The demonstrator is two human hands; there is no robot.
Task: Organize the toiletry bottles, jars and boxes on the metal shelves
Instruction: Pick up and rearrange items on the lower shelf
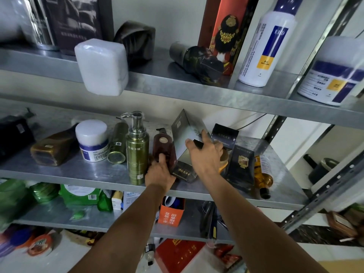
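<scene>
grey box [184, 138] leans, grasped by my right fingers [204, 135], left fingers [162, 157] touch the brown bottle [163, 143], grip unclear; next i'd stand the box upright.

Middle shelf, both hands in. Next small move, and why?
Probably tip the tall grey cardboard box upright with the right hand, which grips it. The box stands tilted, close beside the lying dark brown bottle that the left hand holds, so neither item is neatly placed yet.
</scene>
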